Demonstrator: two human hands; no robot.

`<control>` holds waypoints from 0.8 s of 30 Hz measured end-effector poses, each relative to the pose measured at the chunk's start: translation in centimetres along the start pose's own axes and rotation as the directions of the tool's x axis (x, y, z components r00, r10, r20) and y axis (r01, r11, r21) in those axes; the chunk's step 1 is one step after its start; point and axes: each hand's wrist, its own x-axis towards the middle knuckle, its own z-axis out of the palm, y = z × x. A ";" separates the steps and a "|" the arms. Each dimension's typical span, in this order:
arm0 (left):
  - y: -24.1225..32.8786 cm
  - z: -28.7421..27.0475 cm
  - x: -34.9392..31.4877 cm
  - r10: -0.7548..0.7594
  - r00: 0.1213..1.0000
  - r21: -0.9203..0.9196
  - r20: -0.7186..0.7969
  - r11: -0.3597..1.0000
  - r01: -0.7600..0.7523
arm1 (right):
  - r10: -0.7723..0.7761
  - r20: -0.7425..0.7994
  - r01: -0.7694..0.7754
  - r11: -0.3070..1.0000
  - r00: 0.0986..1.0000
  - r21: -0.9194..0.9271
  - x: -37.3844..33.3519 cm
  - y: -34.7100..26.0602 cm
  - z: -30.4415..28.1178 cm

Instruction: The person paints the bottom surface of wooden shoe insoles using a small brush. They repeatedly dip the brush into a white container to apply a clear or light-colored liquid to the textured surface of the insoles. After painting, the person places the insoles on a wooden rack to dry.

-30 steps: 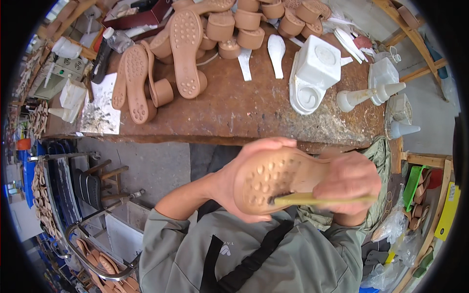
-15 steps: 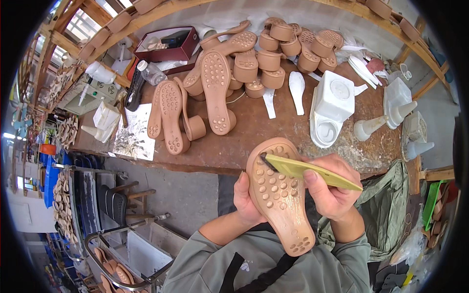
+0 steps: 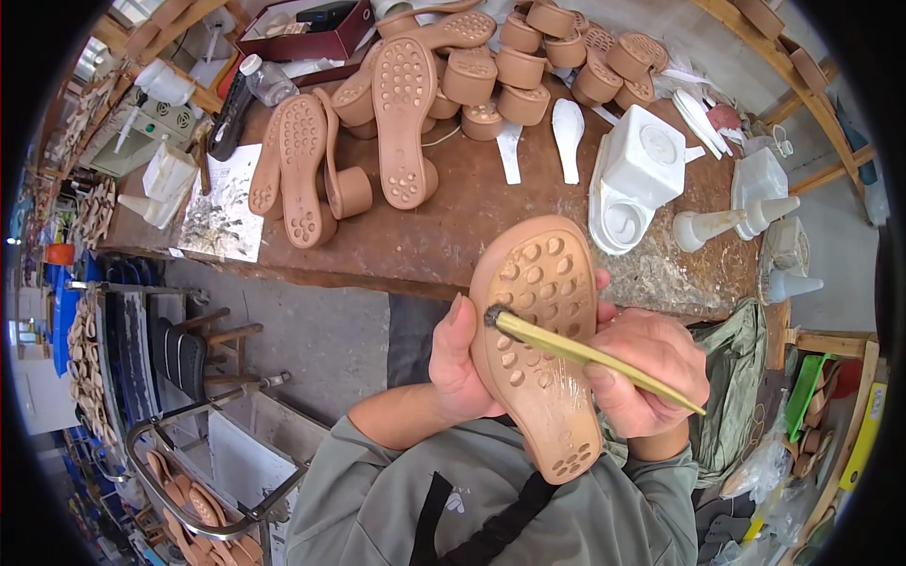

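Close to the chest, a tan shoe sole (image 3: 538, 340) is held tread-up above the lap, just in front of the tabletop (image 3: 472, 231) edge. The left hand (image 3: 460, 363) grasps it along its left rim; the fingers behind it are hidden. The right hand (image 3: 646, 373) is clenched around a yellow-handled brush (image 3: 590, 354), whose dark bristle tip touches the sole's left side among the round dimples.

Beyond, on the brown tabletop, more soles (image 3: 377, 113) lie tread-up beside a heap of tan heel blocks (image 3: 543, 57). A white plastic container (image 3: 634, 174) stands to the right, its contents not discernible, with white squeeze bottles (image 3: 727, 222) near it on a patch crusted with dried glue. A dark red box (image 3: 316, 28) at the far edge holds dark items, cut off by the rim. To the left lie a stained paper sheet (image 3: 222, 203) and a clear bottle (image 3: 269, 80). A metal rack (image 3: 184, 462) down at the left holds more soles, bent by the lens.
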 end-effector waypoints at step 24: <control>0.2 1.1 0.4 -0.078 0.982 0.090 -0.170 0.992 0.094 | 0.016 0.129 -0.031 0.993 0.992 0.115 -3.3 -0.2 -2.3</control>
